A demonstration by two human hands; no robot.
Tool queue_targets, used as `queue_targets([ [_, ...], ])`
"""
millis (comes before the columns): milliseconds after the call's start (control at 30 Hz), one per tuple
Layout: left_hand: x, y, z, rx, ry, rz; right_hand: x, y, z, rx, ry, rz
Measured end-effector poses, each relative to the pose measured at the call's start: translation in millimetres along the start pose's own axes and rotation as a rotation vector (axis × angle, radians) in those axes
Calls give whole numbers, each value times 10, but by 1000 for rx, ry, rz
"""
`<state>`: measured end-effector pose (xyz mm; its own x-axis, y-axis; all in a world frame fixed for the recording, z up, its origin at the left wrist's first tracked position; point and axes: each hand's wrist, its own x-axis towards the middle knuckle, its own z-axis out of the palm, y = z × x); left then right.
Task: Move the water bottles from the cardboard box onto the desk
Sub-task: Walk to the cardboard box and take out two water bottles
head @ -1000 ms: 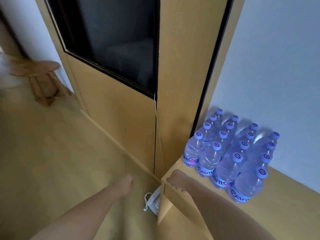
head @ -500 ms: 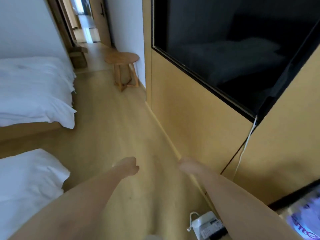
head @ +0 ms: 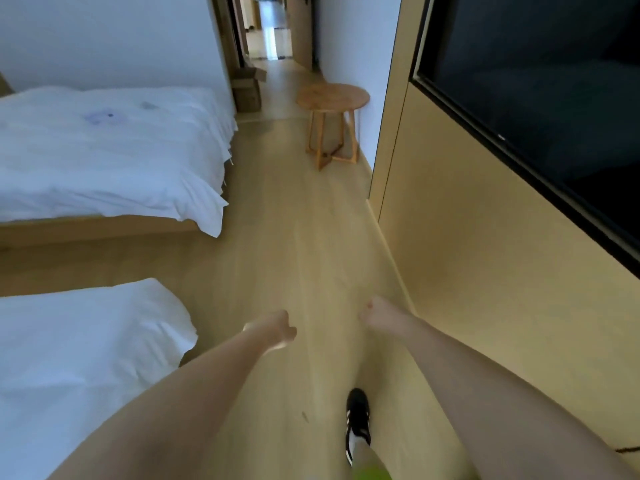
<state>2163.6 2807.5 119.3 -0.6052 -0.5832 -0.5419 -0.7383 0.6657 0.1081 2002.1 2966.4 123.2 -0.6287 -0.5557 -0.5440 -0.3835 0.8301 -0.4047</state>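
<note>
- Bedroom aisle now: wood floor [head: 287,258] running ahead of both hands, white bed [head: 104,150] off to the left of the left fingers, second bed [head: 83,358] right beside the left forearm, wall panel with a dark screen [head: 540,109] to the right of the right fingers.
- Big change: a second ago the view was on the desk with a cluster of bottles standing on it, right hand at its corner. The view has since swung round, so desk and bottles are out of frame, behind or to the right, can't say exactly.
- Left hand [head: 275,329] is curled loosely, holding nothing. Right hand [head: 375,313] looks curled and empty too, though it's a bit blurry.
- One shoe [head: 357,420] is mid-step below the hands.
- Far beyond the fingertips, past the round stool [head: 332,97], there's a cardboard box [head: 247,86] on the floor by the doorway, flaps open.
- My read: last batch is dropped off and this is the walk back for more. Can't see whether any bottles are left in it from here.
</note>
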Motion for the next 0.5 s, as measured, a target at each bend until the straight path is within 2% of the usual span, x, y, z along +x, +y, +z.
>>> queue_targets([
  [300, 1433, 455, -927, -96, 12, -87, 1679, -523, -1032, -107, -28, -80],
  [500, 2199, 459, -1425, -150, 15, -159, 2480, -980, -1578, -115, -78, -132],
])
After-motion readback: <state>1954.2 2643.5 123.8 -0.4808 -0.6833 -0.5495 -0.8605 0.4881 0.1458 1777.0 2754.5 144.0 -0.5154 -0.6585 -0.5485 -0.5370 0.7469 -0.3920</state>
